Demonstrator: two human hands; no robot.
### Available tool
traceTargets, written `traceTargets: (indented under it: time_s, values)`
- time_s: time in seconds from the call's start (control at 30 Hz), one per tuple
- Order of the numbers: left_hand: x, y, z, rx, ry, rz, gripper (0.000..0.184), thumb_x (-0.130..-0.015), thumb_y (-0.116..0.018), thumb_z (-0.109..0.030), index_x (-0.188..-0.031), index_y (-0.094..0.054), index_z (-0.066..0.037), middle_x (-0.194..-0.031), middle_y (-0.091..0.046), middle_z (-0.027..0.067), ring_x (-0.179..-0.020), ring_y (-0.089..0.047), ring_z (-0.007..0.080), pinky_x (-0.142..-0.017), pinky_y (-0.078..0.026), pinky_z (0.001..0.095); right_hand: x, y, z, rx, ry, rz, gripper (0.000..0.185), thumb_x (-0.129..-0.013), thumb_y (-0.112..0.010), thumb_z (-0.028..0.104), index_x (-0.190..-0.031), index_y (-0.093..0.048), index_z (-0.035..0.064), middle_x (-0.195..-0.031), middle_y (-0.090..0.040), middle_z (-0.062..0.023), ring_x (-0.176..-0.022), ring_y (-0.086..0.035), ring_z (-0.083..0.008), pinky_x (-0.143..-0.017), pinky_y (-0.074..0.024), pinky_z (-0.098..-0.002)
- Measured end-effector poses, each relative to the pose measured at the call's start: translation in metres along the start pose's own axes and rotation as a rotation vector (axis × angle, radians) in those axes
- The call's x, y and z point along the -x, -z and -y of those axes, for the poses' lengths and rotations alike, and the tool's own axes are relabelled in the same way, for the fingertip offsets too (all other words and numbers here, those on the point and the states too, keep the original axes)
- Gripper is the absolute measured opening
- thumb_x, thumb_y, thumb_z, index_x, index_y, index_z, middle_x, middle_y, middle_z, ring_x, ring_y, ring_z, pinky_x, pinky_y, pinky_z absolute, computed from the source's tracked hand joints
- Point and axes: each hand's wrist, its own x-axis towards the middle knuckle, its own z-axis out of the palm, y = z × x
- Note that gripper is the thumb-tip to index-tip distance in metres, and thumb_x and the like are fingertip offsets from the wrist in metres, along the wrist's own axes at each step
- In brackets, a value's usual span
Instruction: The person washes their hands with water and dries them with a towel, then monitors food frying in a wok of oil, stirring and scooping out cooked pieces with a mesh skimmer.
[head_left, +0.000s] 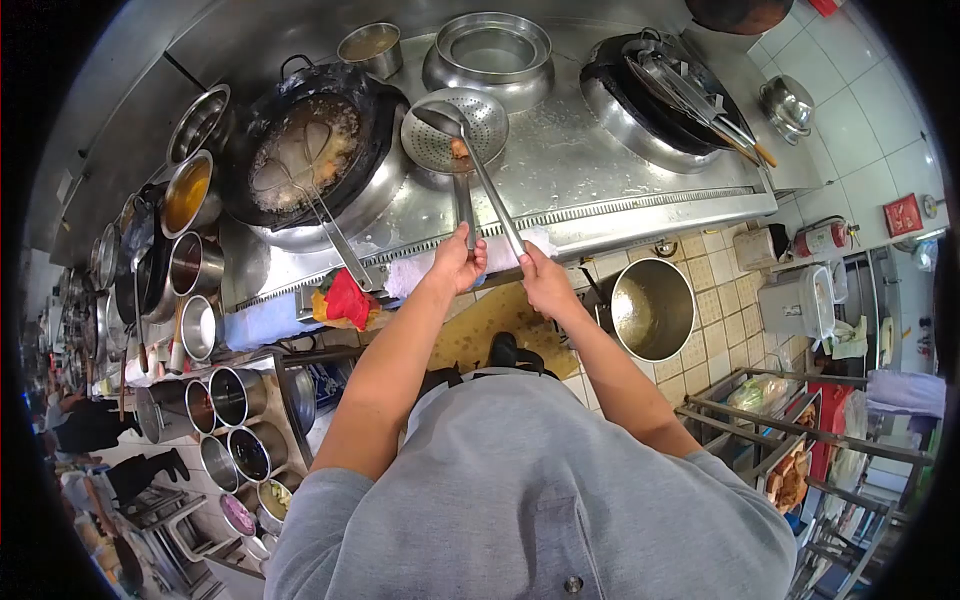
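My left hand (460,262) is closed around the flat handle of a perforated skimmer (482,112), held over the steel stove. In my right hand (545,283) is the long handle of a ladle (486,188). The ladle's bowl lies over the skimmer's upper left part, and its handle slants down across the rim. A small brown piece of food (459,148) shows on the skimmer near its handle. To the left stands a black wok (236,150) of bubbling oil, with a wire strainer (325,215) resting in it.
A steel pot (548,70) and a small pot (385,62) stand behind the skimmer. A second wok (610,85) with utensils sits right. Several sauce containers (188,200) line the left. A large floor pot (653,310) stands by my right arm. A red cloth (350,300) hangs at the stove's edge.
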Motion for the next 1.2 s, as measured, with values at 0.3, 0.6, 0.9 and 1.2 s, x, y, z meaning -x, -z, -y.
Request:
traceTargets:
  time_s: [0.3, 0.6, 0.9, 1.2]
  values:
    - [0.007, -0.008, 0.000, -0.051, -0.055, -0.020, 0.030, -0.093, -0.040, -0.036, -0.083, -0.040, -0.007, -0.060, -0.044, 0.0026, -0.046, -0.035, 0.0080, -0.039, -0.031, 0.0195, -0.018, 0.014, 0.003, -0.102, -0.169, 0.112, 0.036, -0.093, -0.035, 0.028, -0.121, -0.044, 0.0077, -0.059, -0.056, -0.0161, -0.036, -0.051, -0.0215, -0.034, -0.0396, -0.0348]
    - [0.008, -0.007, 0.001, -0.053, -0.015, -0.068, 0.029, -0.092, -0.040, -0.037, -0.089, -0.038, -0.009, -0.061, -0.044, 0.0033, -0.045, -0.034, 0.0098, -0.039, -0.031, 0.0215, -0.029, -0.015, -0.057, 0.172, 0.215, -0.201, 0.037, -0.093, -0.034, 0.030, -0.121, -0.044, 0.0096, -0.078, -0.060, -0.0252, -0.074, -0.060, -0.0399, -0.063, -0.0472, -0.0439]
    - [0.010, 0.002, -0.002, -0.087, 0.000, -0.057, 0.032, -0.092, -0.040, -0.038, -0.085, -0.039, -0.006, -0.062, -0.044, 0.0046, -0.047, -0.036, 0.0105, -0.041, -0.032, 0.0218, -0.013, 0.032, 0.006, -0.043, -0.185, 0.085, 0.039, -0.092, -0.038, 0.032, -0.124, -0.044, 0.0114, -0.053, -0.051, -0.0116, -0.036, -0.048, -0.0196, -0.036, -0.0396, -0.0323]
    - [0.011, 0.003, 0.000, -0.032, 0.029, 0.010, 0.025, -0.092, -0.040, -0.037, -0.090, -0.037, -0.012, -0.063, -0.043, 0.0038, -0.048, -0.036, 0.0106, -0.042, -0.032, 0.0218, -0.006, 0.040, 0.025, -0.207, -0.162, 0.043, 0.043, -0.092, -0.041, 0.030, -0.130, -0.037, 0.0092, -0.054, -0.051, -0.0070, -0.039, -0.049, -0.0155, -0.037, -0.0402, -0.0308]
